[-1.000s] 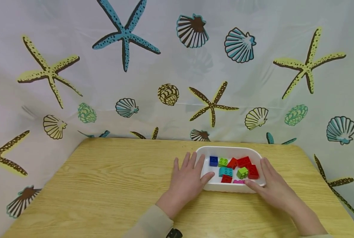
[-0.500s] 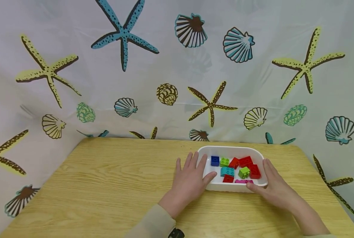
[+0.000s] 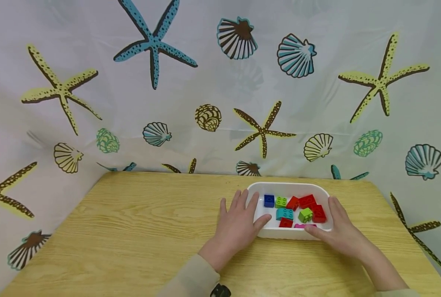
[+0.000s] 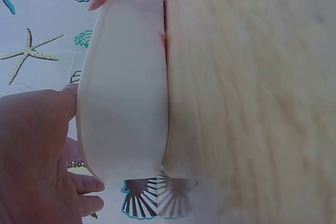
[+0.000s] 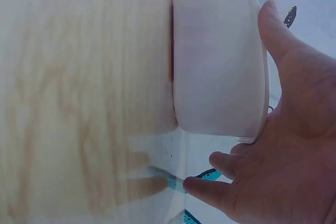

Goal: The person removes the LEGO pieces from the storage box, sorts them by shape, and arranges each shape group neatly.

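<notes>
A white oblong tray [image 3: 285, 234] stands on the wooden table. In it lie a dark blue brick [image 3: 269, 201], two lime bricks, a teal brick [image 3: 285, 214], several red bricks and a pink brick [image 3: 301, 226] partly hidden by the front wall. My left hand [image 3: 233, 229] rests on the tray's left end, fingers straight and spread, thumb over the front rim. At the right end, my right hand [image 3: 343, 233] touches the tray with extended fingers, its thumb across the front corner. Both wrist views show the tray's outer wall [image 4: 123, 82] close to the palms.
The wooden table [image 3: 139, 231] stretches to the left and front of the tray. A pale curtain [image 3: 198, 82] printed with starfish and shells hangs behind and at both sides. A black watch [image 3: 220, 291] is on the left wrist.
The tray has shifted slightly to the right along with both hands. The right thumb now lies a little farther left on the front rim. The bricks keep their arrangement.
</notes>
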Tool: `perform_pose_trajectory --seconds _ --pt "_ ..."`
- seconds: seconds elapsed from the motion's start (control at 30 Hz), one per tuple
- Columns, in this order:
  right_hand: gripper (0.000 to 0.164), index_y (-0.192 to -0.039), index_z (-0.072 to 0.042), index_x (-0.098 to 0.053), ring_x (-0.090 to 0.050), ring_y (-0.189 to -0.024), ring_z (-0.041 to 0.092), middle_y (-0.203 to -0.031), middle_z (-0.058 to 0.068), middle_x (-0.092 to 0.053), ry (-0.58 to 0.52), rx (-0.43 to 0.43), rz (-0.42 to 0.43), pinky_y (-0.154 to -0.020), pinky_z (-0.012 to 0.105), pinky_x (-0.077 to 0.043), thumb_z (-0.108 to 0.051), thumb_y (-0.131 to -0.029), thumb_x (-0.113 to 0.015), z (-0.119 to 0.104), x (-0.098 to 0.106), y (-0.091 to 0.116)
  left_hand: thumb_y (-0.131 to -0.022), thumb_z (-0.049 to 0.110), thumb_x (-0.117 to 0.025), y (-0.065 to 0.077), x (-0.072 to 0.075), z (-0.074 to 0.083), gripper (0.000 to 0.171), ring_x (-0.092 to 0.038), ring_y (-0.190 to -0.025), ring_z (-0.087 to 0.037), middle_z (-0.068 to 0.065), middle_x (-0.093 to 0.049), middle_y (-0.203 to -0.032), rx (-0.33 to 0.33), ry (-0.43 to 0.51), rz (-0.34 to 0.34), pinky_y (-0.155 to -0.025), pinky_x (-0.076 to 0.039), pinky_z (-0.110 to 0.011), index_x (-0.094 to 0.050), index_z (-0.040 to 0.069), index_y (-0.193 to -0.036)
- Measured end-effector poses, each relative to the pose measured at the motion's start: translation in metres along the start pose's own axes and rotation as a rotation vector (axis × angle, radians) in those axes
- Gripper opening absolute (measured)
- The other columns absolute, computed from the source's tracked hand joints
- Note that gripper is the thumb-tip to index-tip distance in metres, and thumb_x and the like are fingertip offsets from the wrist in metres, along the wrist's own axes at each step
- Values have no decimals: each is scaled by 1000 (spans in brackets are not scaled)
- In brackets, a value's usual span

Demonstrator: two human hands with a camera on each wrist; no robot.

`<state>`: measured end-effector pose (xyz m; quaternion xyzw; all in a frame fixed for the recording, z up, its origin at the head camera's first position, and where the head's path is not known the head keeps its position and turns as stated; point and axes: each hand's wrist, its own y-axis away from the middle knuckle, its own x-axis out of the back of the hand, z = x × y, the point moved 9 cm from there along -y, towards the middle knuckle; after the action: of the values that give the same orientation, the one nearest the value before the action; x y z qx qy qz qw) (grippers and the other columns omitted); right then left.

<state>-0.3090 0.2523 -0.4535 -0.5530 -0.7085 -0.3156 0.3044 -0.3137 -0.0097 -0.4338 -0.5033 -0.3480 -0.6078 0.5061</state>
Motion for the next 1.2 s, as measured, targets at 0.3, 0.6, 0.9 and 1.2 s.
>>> perform_pose_trajectory --seconds 0.3,0.6,0.9,1.2 --pt "136 -172 4 11 -11 -156 65 -177 36 8 -23 -31 -16 -116 83 -31 -65 -95 -78 -2 -2 -1 -110 69 -49 -5 8 5 82 -18 -168 -35 -6 -29 -181 -42 -16 16 -129 -15 -74 -34 21 -175" --pt "136 -172 3 10 -15 -155 65 -177 36 6 -37 -28 -9 -114 82 -34 -63 -95 -79 0 -1 -2 -110 62 -58 -18 10 20 80 -20 -168 -32 -3 -34 -179 -120 14 10 -129 -10 -75 -36 21 -175" --pt "136 -173 2 11 -15 -155 65 -177 36 5 -47 -35 -18 -114 84 -33 -64 -95 -79 2 0 -1 -110 61 -58 -33 8 32 73 -31 -164 -27 3 -46 -172 -169 -29 22 -129 -12 -75 -43 23 -171" --pt "136 -173 1 10 -17 -155 65 -177 35 5 -52 -40 -13 -113 83 -34 -65 -94 -79 3 0 0 -109 62 -59 -43 3 38 72 -34 -162 -23 4 -48 -171 -166 -56 -12 -129 -12 -76 -46 25 -169"
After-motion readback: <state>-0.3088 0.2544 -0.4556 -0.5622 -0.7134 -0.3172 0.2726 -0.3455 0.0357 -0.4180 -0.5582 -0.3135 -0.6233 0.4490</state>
